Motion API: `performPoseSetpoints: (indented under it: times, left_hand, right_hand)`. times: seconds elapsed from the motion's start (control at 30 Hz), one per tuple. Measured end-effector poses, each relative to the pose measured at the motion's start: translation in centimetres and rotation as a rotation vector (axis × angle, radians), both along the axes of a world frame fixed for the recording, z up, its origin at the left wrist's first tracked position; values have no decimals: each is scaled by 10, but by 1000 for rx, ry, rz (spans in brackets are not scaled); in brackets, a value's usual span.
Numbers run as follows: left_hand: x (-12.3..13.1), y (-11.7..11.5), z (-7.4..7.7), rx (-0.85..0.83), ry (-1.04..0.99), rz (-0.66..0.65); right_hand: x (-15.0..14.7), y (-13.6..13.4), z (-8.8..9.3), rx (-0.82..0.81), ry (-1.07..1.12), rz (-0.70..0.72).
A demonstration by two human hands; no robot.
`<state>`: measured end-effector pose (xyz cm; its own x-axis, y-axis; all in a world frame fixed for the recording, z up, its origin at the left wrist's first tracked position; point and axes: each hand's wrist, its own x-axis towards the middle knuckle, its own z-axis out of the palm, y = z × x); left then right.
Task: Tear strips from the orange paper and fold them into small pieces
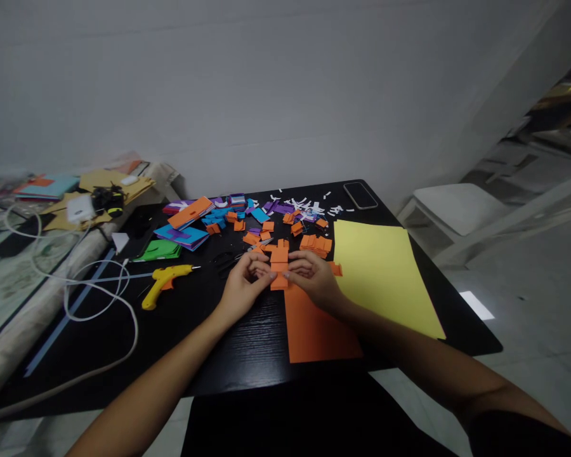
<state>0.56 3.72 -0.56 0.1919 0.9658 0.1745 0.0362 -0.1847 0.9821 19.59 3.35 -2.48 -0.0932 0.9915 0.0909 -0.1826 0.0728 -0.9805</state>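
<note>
A small folded orange paper piece (280, 268) is held upright between my two hands over the black table (247, 355). My left hand (245, 279) pinches its left edge between thumb and fingers. On its right edge, my right hand (315, 277) has a similar pinch. An orange sheet (316, 330) lies under and in front of my right hand. Beyond my hands are scattered small orange pieces (268, 226) and a stack of orange strips (316, 244). Scissors (226, 260) lie beside my left hand, partly hidden.
A yellow glue gun (165, 284) with a white cable (131, 317) lies left. Yellow sheets (385, 273) lie right, a phone (360, 195) at the back. Colored paper stacks (190, 214) and white scraps (309, 208) lie behind. A white stool (459, 206) stands right.
</note>
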Motion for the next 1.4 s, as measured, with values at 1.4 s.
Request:
performPoseSetpoints:
  times: [1.4]
  left_hand:
    - [0,2,-2,-29,3,-52]
  right_hand:
    - [-2,-1,0,-22,-14,-24]
